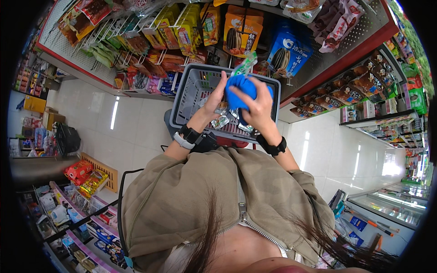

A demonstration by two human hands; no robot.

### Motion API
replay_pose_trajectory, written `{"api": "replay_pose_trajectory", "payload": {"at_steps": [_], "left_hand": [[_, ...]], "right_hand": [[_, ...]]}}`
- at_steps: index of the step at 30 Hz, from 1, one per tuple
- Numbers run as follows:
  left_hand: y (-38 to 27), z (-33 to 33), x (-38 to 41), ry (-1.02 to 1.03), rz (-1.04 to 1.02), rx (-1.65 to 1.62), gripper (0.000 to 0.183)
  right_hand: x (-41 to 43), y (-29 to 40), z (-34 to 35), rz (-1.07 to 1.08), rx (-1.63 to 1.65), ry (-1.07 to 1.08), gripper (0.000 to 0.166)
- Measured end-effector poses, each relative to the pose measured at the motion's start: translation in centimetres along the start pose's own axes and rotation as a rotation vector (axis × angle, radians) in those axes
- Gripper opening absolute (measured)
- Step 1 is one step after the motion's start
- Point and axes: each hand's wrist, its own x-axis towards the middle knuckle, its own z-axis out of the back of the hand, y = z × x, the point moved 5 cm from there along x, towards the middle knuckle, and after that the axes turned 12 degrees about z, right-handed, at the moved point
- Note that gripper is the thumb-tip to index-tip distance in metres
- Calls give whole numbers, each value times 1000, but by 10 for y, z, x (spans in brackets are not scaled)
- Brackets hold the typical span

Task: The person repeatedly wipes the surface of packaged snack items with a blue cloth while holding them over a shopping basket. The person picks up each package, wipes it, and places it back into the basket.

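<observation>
A grey plastic shopping basket (174, 112) with a dark rim stands before me, holding several small packets (220, 121) in clear and green wrapping. Over it, my right hand (257, 102) grips a bunched blue cloth (239, 89). Behind the top of the cloth, a green and silver packet (246, 65) sticks up; which hand holds it cannot be told. My left hand (214, 97) is upright at the cloth's left side, thumb and fingers partly spread; whether it touches the cloth or packet is unclear.
Hanging snack bags, among them an orange bag (243, 34) and a blue bag (290, 51), border the basket's far side. A red-edged shelf (344, 71) runs to the right. At lower left stand shelves and a yellow crate (112, 174). A tiled floor (140, 126) shows on both sides.
</observation>
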Motion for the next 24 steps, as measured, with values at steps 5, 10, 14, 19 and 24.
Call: {"api": "replay_pose_trajectory", "payload": {"at_steps": [5,10,14,19,24], "left_hand": [[9,-6,3,-51,-5,72,66],[1,4,4,115,20,-125,70],[17,22,7,-68,64,-30,71],[7,1,3,-152,26,92,83],[-4,1,8,-72,-76,-56,77]], "right_hand": [[10,-17,3,-143,-170,-186,60],[3,13,-2,18,23,34,62],[2,5,-2,66,-20,77,63],[0,-16,-1,-93,-227,-65,65],[-1,10,-4,-47,-16,38,63]]}}
